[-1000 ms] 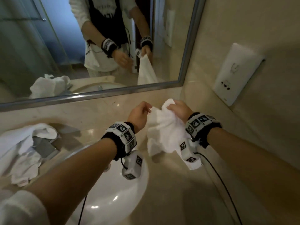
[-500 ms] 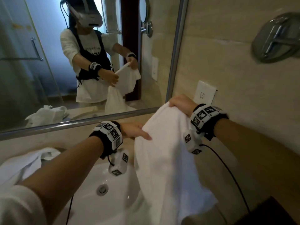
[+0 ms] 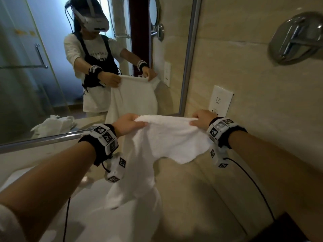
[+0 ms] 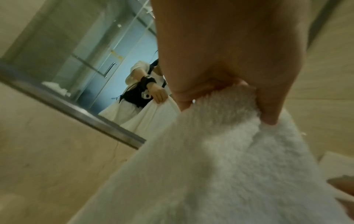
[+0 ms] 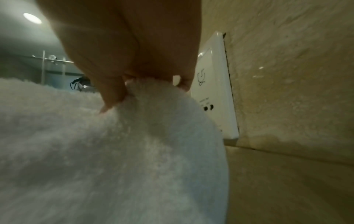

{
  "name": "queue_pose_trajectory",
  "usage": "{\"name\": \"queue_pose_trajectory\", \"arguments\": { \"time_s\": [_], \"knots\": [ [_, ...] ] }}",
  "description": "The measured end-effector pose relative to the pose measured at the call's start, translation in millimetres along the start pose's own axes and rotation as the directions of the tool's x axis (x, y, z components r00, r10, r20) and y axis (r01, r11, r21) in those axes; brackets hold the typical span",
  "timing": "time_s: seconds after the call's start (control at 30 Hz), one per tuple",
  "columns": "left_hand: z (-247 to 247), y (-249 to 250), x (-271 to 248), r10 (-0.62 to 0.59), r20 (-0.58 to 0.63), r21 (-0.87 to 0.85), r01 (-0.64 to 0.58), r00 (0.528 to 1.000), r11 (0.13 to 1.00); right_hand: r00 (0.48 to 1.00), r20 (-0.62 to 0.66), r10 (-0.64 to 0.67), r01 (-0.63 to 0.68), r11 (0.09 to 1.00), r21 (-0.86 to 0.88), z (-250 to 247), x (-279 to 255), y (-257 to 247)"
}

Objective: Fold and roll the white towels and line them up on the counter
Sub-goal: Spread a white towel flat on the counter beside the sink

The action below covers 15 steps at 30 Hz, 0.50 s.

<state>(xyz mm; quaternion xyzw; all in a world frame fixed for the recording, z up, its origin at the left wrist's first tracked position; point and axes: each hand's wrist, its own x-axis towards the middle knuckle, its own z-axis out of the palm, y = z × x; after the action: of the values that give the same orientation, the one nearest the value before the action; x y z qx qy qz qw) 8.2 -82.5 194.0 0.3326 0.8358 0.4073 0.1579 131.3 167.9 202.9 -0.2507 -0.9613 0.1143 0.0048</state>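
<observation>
A white terry towel (image 3: 164,138) hangs in the air above the beige counter (image 3: 201,203), stretched out by its top edge. My left hand (image 3: 130,124) pinches the left end of that edge, and my right hand (image 3: 201,118) pinches the right end. The towel's lower part droops down toward the sink (image 3: 83,222) side. In the left wrist view the thumb and fingers (image 4: 268,112) clamp the towel (image 4: 220,159). Seen from the right wrist, the fingers (image 5: 113,97) grip the bunched towel (image 5: 118,151) edge.
A large mirror (image 3: 87,67) with a metal frame runs along the back and reflects a crumpled white towel (image 3: 52,124). A white wall socket (image 3: 220,100) sits just behind my right hand. A chrome fitting (image 3: 295,39) is mounted on the right wall.
The towel was bunched between both hands low at the counter. It has been lifted and my hands have moved apart, spreading its top edge wide.
</observation>
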Motion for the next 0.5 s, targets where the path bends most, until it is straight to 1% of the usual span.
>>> {"name": "queue_pose_trajectory", "arguments": {
  "time_s": [0.1,0.17,0.23,0.3,0.37,0.4,0.43,0.47,0.5],
  "knots": [
    [-7,10,2,0.058,-0.061,0.01,-0.057,0.996,0.998,0.998,-0.046,0.045,-0.047,0.998,-0.046,1,3,-7],
    [-14,11,3,0.04,-0.068,0.098,-0.034,0.997,0.995,0.994,-0.101,0.03,-0.03,1.0,0.0,1,7,-12],
    [-19,7,4,0.001,-0.071,0.215,0.014,0.997,0.976,0.984,-0.174,-0.045,0.073,0.985,0.157,-2,8,-20],
    [-18,9,2,-0.054,-0.062,0.259,0.068,0.997,0.963,0.955,-0.242,-0.172,0.235,0.935,0.264,-10,5,-34],
    [-7,15,-3,-0.104,0.039,0.272,0.09,0.994,0.958,0.924,-0.259,-0.282,0.359,0.874,0.328,-18,0,-55],
    [1,20,-4,-0.093,0.103,0.266,0.062,0.99,0.962,0.908,-0.255,-0.332,0.406,0.845,0.349,-21,-2,-66],
    [10,26,-5,-0.053,0.138,0.233,0.02,0.989,0.972,0.894,-0.254,-0.37,0.442,0.821,0.361,-23,-4,-76],
    [19,33,-6,-0.002,0.127,0.182,-0.021,0.992,0.983,0.877,-0.263,-0.401,0.476,0.795,0.375,-25,-7,-84],
    [25,39,-4,0.039,0.084,0.131,-0.05,0.996,0.99,0.865,-0.276,-0.419,0.5,0.771,0.394,-26,-9,-90]
  ]
}}
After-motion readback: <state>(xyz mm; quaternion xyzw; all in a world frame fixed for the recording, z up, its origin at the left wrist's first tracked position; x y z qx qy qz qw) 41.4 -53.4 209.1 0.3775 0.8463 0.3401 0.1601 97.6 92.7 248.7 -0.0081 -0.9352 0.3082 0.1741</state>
